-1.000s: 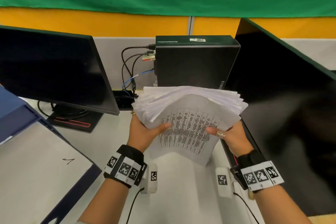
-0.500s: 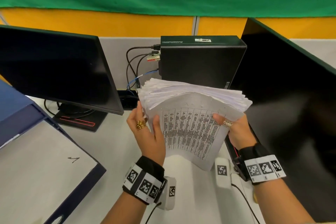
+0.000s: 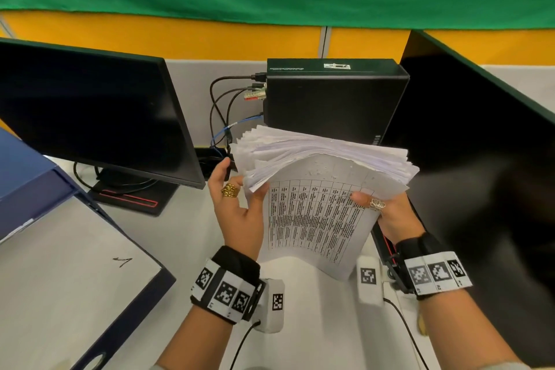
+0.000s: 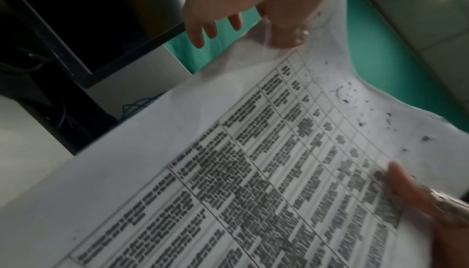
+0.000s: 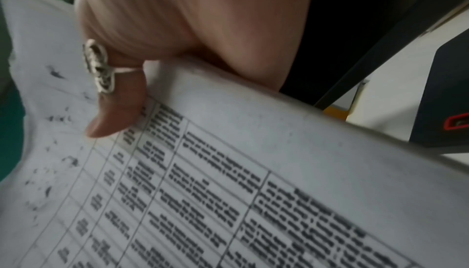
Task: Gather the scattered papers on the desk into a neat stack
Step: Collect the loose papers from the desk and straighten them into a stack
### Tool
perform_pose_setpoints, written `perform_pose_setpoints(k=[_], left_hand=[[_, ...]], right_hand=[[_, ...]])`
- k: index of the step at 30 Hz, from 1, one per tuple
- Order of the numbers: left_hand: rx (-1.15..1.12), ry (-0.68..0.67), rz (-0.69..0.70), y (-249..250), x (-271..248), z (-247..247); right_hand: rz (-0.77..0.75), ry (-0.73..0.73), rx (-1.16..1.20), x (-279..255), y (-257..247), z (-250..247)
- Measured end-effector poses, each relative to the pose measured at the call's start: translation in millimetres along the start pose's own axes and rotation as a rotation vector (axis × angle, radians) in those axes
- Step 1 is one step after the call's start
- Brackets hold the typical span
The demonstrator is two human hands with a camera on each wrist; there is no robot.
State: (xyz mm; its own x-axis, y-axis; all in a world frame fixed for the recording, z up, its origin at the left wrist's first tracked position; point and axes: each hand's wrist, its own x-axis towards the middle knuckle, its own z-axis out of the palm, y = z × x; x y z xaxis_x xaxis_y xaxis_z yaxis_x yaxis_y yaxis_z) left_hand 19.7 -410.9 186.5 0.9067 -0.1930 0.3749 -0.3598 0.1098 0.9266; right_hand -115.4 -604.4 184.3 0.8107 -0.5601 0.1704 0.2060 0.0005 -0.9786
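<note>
A thick, uneven stack of white papers (image 3: 324,159) is held upright over the desk, its edges fanned out at the top. The front sheet (image 3: 315,219) carries a printed table and curves toward me. My right hand (image 3: 390,213) grips the stack's right side, with the ringed thumb (image 5: 119,102) pressed on the front sheet (image 5: 253,172). My left hand (image 3: 237,210) is at the stack's left edge with its fingers (image 4: 200,31) straight and spread, touching the paper's edge (image 4: 177,132). The back of the stack is hidden.
A dark monitor (image 3: 90,114) stands at the left and another (image 3: 480,159) close on the right. A black computer case (image 3: 333,99) with cables (image 3: 222,117) sits behind the stack. A blue binder under a white sheet (image 3: 60,279) lies at the near left on the white desk (image 3: 315,324).
My left hand has let go of the stack's front and turned so that straight fingers lie along the left edge. The right hand keeps its hold.
</note>
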Motion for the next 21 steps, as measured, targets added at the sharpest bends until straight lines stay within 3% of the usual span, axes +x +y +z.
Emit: perform_pose_setpoints(k=[3,8,11,15,19,21], left_hand=[[-0.012,0.004,-0.036,-5.2,6.2,-6.2],[-0.014,-0.061,0.044,-2.9,1.0,-2.3],[-0.095,-0.141,-0.05,1.4,-3.7,5.4],[-0.176,-0.172,-0.07,5.9,-1.0,8.7],[-0.048,-0.223,-0.06,0.5,4.3,6.5],[0.032,-0.18,-0.037,-0.6,6.5,5.8]], right_hand=[[0.005,-0.014,0.023,1.4,0.7,-3.7],[0.016,-0.062,-0.025,3.0,-5.1,0.1],[0.015,-0.082,-0.018,2.5,-5.4,-0.2],[0.019,-0.095,0.022,1.2,-4.5,-0.9],[0.028,-0.089,0.066,1.4,-3.4,-1.8],[0.027,-0.061,0.071,2.4,-1.7,-3.4]])
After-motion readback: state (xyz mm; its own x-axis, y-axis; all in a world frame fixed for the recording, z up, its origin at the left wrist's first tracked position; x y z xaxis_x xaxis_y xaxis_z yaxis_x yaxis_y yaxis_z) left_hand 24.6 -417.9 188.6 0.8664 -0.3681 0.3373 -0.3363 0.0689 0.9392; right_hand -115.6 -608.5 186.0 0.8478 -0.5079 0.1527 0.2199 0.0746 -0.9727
